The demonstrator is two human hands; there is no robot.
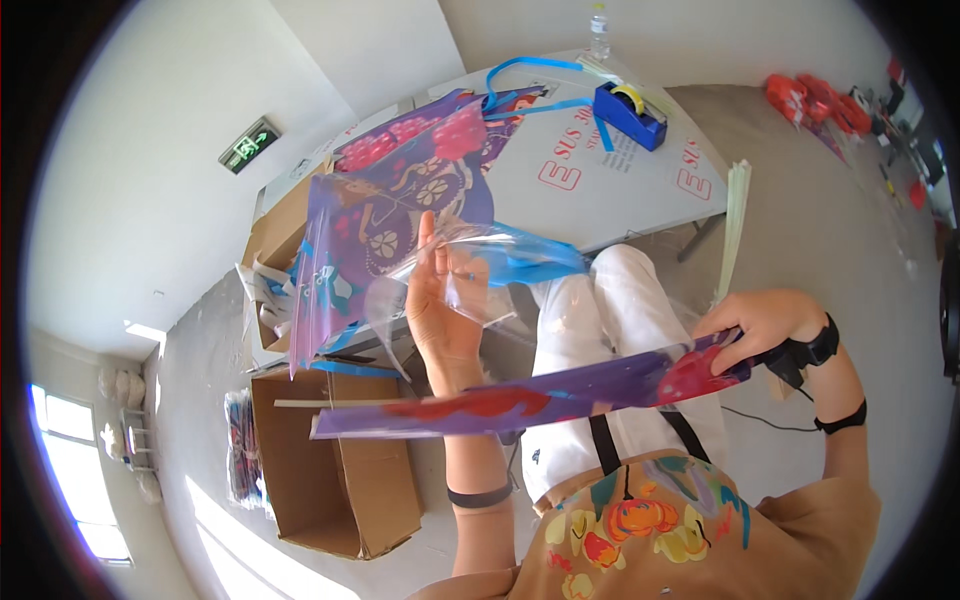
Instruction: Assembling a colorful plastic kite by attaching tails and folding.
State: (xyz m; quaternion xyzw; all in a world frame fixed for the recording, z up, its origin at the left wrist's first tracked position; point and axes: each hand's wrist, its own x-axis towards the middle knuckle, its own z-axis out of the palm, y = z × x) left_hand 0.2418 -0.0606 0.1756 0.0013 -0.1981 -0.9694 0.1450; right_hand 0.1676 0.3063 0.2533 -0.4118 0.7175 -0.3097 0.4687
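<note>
My right hand (765, 325) grips one end of a long, folded purple printed sheet (500, 398) with red and pink patches. The sheet stretches leftward across my lap and over my left forearm, and thin pale rods show at its far left end. My left hand (445, 300) is raised at the table's near edge, its index finger pointing up and the others curled in a clear plastic bag (480, 285). Next to that bag hangs blue ribbon-like material (540, 258). Beyond my left hand, more purple printed sheets (420, 190) lie across the table's left part.
On the white-covered table (560, 205) stand a blue tape dispenser (630, 117), a blue strip (530, 62) and a bottle (599, 32). Pale thin strips (735, 225) rise beyond my right hand. An open cardboard box (335, 470) sits on the floor at left, beside packed bundles (243, 450).
</note>
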